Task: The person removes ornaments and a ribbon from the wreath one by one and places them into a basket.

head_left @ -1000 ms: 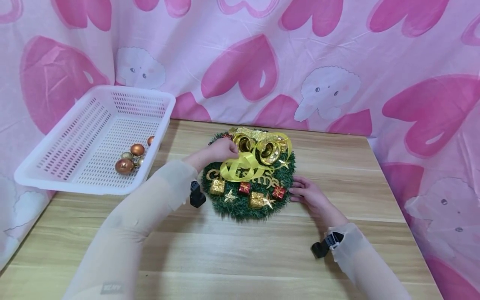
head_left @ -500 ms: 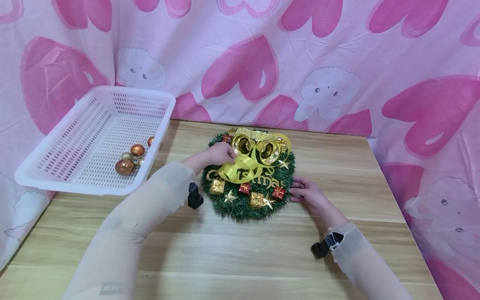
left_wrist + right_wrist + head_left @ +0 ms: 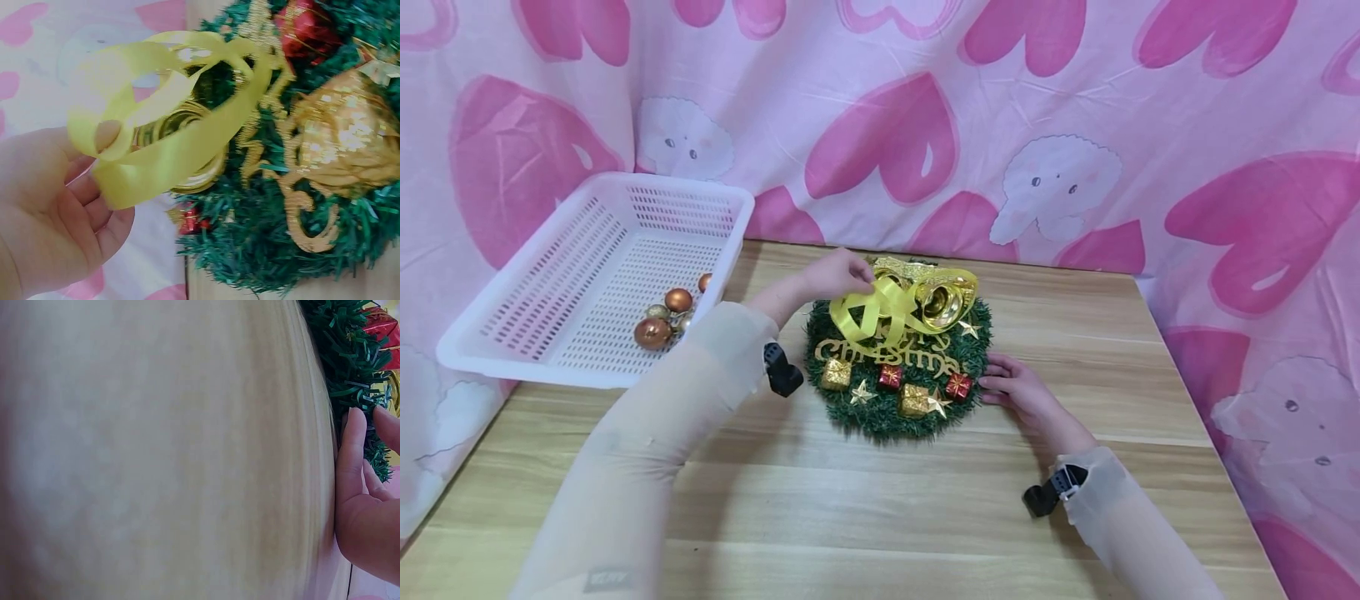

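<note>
A green tinsel wreath point(image 3: 880, 421) lies on the table, bearing gold "Merry Christmas" lettering point(image 3: 887, 354), small gift boxes, gold stars and gold bells point(image 3: 942, 304). My left hand point(image 3: 837, 277) is over the wreath's far left part, pinching a looped yellow ribbon point(image 3: 169, 172) between thumb and fingers. The loops hang over the bells and part of the lettering. At the wreath's right edge, my right hand point(image 3: 1022, 390) rests low by the table, its fingers extended and fingertips point(image 3: 355, 422) against the tinsel. A red gift box point(image 3: 958, 386) sits just beside it.
On the left stands a white perforated basket point(image 3: 587, 375) with several copper and gold baubles point(image 3: 655, 333) near its right wall. Wooden tabletop point(image 3: 865, 517) extends around the wreath. A pink heart-patterned curtain point(image 3: 880, 125) hangs behind the table.
My left hand has lifted and moved away toward the back, drawing the ribbon loops up and uncovering more lettering. The right hand and the wreath have stayed in place.
</note>
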`<state>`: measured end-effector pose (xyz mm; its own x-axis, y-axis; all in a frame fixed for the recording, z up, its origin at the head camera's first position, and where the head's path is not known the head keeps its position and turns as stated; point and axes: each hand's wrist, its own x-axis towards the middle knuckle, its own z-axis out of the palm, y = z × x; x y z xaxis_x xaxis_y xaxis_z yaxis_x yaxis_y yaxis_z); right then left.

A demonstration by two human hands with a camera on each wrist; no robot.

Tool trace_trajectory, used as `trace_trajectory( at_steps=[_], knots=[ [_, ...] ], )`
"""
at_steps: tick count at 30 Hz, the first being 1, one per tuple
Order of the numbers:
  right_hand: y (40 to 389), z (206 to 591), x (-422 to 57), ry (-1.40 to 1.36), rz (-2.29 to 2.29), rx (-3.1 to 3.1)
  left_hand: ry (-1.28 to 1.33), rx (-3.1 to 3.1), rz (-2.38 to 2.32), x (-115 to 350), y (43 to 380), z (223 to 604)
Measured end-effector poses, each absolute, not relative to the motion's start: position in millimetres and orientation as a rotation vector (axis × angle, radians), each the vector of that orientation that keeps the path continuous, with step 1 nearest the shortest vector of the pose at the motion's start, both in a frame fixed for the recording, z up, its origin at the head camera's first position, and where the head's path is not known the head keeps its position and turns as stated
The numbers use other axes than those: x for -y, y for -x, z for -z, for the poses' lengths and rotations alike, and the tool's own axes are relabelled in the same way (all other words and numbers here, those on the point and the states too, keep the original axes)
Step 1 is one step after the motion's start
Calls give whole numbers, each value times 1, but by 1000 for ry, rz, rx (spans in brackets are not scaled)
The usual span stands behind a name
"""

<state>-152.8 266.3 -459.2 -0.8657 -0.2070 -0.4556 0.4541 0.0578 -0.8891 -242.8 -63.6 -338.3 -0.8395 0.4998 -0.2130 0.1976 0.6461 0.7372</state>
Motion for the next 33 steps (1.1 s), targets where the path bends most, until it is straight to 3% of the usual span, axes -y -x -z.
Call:
trace_trajectory(
  at_steps=[33],
  knots=[
    [156,455,-269,-232,1816,-1889,-205,-2287,-1494,80,255,263]
  ],
)
